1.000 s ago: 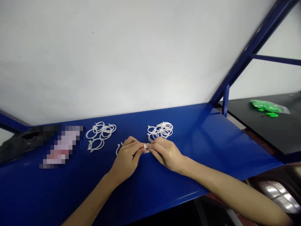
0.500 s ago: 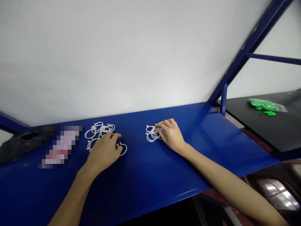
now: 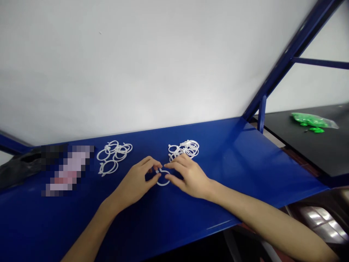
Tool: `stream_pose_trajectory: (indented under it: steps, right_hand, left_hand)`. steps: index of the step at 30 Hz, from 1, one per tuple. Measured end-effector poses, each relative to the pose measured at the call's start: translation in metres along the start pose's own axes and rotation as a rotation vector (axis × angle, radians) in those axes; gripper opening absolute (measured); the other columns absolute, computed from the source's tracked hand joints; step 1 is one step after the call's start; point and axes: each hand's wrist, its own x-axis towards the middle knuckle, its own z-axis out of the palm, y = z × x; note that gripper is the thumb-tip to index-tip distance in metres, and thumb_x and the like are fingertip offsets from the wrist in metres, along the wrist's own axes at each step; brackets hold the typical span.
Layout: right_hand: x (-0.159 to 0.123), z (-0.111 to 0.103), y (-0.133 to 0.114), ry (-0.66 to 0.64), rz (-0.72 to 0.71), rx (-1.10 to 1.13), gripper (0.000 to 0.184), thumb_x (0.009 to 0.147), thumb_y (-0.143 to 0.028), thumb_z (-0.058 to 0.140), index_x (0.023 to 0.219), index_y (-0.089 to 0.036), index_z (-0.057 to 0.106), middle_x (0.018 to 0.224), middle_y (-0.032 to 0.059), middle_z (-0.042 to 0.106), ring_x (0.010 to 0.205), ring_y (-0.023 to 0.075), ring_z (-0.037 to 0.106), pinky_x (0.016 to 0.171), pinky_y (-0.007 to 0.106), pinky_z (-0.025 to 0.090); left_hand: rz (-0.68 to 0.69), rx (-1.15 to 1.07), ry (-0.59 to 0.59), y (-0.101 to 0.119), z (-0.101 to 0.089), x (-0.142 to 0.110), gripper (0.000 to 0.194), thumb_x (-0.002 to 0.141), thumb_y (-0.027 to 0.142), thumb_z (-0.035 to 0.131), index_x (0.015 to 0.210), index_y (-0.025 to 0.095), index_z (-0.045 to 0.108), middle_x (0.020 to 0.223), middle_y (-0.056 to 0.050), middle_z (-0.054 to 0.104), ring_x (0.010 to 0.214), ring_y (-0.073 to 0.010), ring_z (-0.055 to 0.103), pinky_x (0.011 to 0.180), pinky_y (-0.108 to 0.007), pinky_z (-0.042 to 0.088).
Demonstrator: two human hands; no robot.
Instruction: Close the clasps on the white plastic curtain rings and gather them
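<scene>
A single white plastic ring [image 3: 163,178] lies on the blue shelf [image 3: 231,160] between my two hands. My left hand [image 3: 137,182] pinches its left side with thumb and fingers. My right hand [image 3: 187,174] grips its right side, fingers curled over it. Behind my right hand sits a heap of white rings [image 3: 185,149]. A second heap of white rings [image 3: 114,154] lies farther left, beyond my left hand.
A blurred pinkish packet [image 3: 68,169] and a dark bag [image 3: 19,167] lie at the shelf's left end. A blue steel post [image 3: 289,54] slants up on the right. Beyond it, a black surface [image 3: 313,149] carries a bag of green parts [image 3: 312,120]. A white wall backs the shelf.
Half a second ago my hands were apart, each at a heap. Both have come back to the middle and now hold one ring between them.
</scene>
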Motion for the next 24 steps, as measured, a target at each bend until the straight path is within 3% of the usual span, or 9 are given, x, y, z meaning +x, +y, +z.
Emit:
stream_pose_trajectory:
  steps: [4, 11, 17, 24]
  right_hand:
    - [-0.004, 0.006, -0.004, -0.1, 0.08, 0.117, 0.02, 0.098, -0.028, 0.057, 0.115, -0.017, 0.06, 0.1, 0.008, 0.069, 0.089, 0.0194, 0.064, 0.078, 0.033, 0.054]
    - [-0.004, 0.005, 0.001, -0.01, 0.181, 0.265, 0.014, 0.098, -0.023, 0.056, 0.11, -0.018, 0.06, 0.094, 0.0046, 0.071, 0.077, 0.0148, 0.066, 0.071, 0.027, 0.054]
    - [-0.005, 0.008, 0.004, 0.029, 0.12, 0.274, 0.009, 0.099, -0.02, 0.054, 0.103, -0.019, 0.062, 0.096, 0.0054, 0.071, 0.083, 0.0159, 0.068, 0.075, 0.029, 0.054]
    - [-0.006, 0.004, 0.005, 0.019, 0.027, 0.316, 0.014, 0.102, -0.02, 0.049, 0.097, -0.018, 0.063, 0.091, 0.0061, 0.069, 0.084, 0.0167, 0.065, 0.078, 0.031, 0.054]
  left_hand:
    - [-0.067, -0.125, -0.014, 0.01, 0.001, 0.0, 0.011, 0.088, 0.033, 0.063, 0.095, 0.024, 0.065, 0.087, 0.002, 0.065, 0.076, -0.0131, 0.061, 0.07, -0.026, 0.051]
    - [-0.203, -0.24, 0.079, 0.005, 0.003, 0.001, 0.031, 0.085, 0.048, 0.067, 0.106, 0.026, 0.068, 0.089, 0.001, 0.072, 0.077, -0.0151, 0.066, 0.071, -0.028, 0.054]
    - [-0.13, -0.17, 0.071, 0.007, 0.01, 0.002, 0.021, 0.09, 0.042, 0.061, 0.088, 0.029, 0.077, 0.087, 0.004, 0.078, 0.078, -0.0159, 0.071, 0.073, -0.026, 0.053]
    - [-0.027, -0.136, 0.239, 0.011, 0.022, -0.001, 0.017, 0.089, 0.026, 0.061, 0.084, 0.027, 0.077, 0.079, 0.005, 0.076, 0.069, -0.0122, 0.071, 0.071, -0.023, 0.054]
